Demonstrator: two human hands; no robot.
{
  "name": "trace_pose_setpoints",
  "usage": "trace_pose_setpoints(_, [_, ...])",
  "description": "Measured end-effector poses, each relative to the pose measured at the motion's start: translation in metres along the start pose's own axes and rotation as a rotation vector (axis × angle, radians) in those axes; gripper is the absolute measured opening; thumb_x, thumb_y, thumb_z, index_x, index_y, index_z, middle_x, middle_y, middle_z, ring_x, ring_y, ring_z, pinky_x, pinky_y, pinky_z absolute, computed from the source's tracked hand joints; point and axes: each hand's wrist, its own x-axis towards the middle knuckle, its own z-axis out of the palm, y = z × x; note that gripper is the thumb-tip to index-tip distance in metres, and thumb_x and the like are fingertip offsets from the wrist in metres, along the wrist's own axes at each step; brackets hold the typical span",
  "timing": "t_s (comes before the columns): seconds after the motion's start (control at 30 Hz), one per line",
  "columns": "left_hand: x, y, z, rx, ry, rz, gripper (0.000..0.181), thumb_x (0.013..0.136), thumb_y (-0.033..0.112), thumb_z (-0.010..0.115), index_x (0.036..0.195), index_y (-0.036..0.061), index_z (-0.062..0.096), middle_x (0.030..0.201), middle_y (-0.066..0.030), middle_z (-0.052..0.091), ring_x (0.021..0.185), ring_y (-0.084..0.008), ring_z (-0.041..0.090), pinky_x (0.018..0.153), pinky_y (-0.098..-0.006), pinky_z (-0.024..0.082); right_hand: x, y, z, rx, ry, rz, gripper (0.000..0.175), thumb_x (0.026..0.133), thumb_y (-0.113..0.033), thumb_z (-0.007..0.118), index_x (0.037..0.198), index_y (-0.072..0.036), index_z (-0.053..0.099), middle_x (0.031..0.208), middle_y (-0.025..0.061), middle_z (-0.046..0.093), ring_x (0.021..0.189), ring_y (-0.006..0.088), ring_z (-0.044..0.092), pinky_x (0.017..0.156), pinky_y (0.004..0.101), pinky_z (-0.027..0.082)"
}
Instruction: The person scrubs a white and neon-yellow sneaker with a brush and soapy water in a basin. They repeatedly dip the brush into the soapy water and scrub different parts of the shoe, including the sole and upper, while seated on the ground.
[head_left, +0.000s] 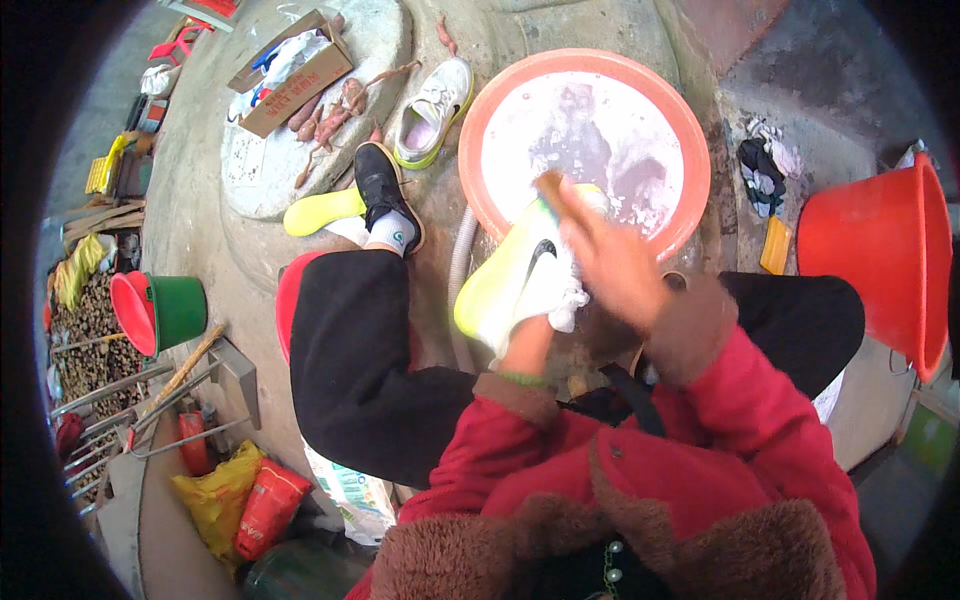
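Observation:
Pushed into the opening of a white and neon-yellow sneaker (501, 268), my left hand (531, 346) shows only at the wrist and holds the shoe up. White suds cling around the shoe's collar. My right hand (616, 259), blurred, grips a wooden brush (553, 192) against the toe end of the sneaker. Just beyond stands a round orange-pink basin (480, 105) of cloudy, foamy water, and the shoe's toe overlaps its near rim. The mate, a white sneaker (435, 112), rests on the ground left of the basin. A neon-yellow insole (322, 211) lies by my black shoe (381, 184).
A cardboard box (304, 79) and sweet potatoes (330, 120) lie on a round stone slab (251, 187). A ribbed hose (460, 277) runs beside the basin. At right are a red bucket (862, 225), a yellow-handled brush (776, 244) and crumpled cloths (766, 169). A green bucket (180, 311) stands left.

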Motion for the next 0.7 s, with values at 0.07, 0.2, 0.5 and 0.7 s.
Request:
trace_pose_setpoints(0.07, [0.001, 0.002, -0.003, -0.285, 0.069, -0.118, 0.035, 0.105, 0.029, 0.053, 0.128, 0.0028, 0.06, 0.115, -0.0168, 0.063, 0.106, -0.0319, 0.059, 0.094, -0.0417, 0.047, -0.009, 0.002, 0.005, -0.118, 0.015, -0.236, 0.055, 0.107, -0.038, 0.049, 0.16, -0.026, 0.038, 0.081, 0.0259, 0.071, 0.089, 0.0431, 0.073, 0.084, 0.0528, 0.055])
trace_pose_setpoints(0.2, [-0.005, 0.012, -0.012, -0.279, -0.025, -0.164, 0.041, 0.105, 0.032, 0.051, 0.135, 0.0033, 0.054, 0.127, -0.0165, 0.058, 0.115, -0.0316, 0.055, 0.1, -0.0415, 0.044, 0.0, 0.006, -0.004, 0.054, -0.003, 0.123, 0.055, 0.107, -0.039, 0.048, 0.16, -0.027, 0.037, 0.077, 0.0235, 0.071, 0.083, 0.043, 0.073, 0.08, 0.0512, 0.055])
trace_pose_setpoints(0.5, [-0.003, -0.007, 0.01, 0.155, -0.04, -0.01, 0.05, 0.106, 0.04, 0.046, 0.139, 0.004, 0.056, 0.137, -0.0173, 0.06, 0.125, -0.0352, 0.056, 0.11, -0.0432, 0.042, -0.001, 0.015, 0.003, -0.067, -0.07, 0.092, 0.058, 0.104, -0.044, 0.049, 0.159, -0.026, 0.04, 0.101, 0.0288, 0.072, 0.098, 0.0501, 0.069, 0.088, 0.0584, 0.051])
trace_pose_setpoints(0.7, [-0.014, 0.015, -0.037, -0.718, -0.011, -0.444, 0.035, 0.104, 0.04, 0.058, 0.111, 0.006, 0.066, 0.089, -0.01, 0.064, 0.065, -0.0191, 0.06, 0.056, -0.0358, 0.049, 0.087, 0.136, 0.028, -0.144, -0.011, 0.255, 0.062, 0.102, -0.05, 0.05, 0.159, -0.029, 0.038, 0.113, 0.0302, 0.07, 0.109, 0.0492, 0.066, 0.095, 0.0561, 0.049])
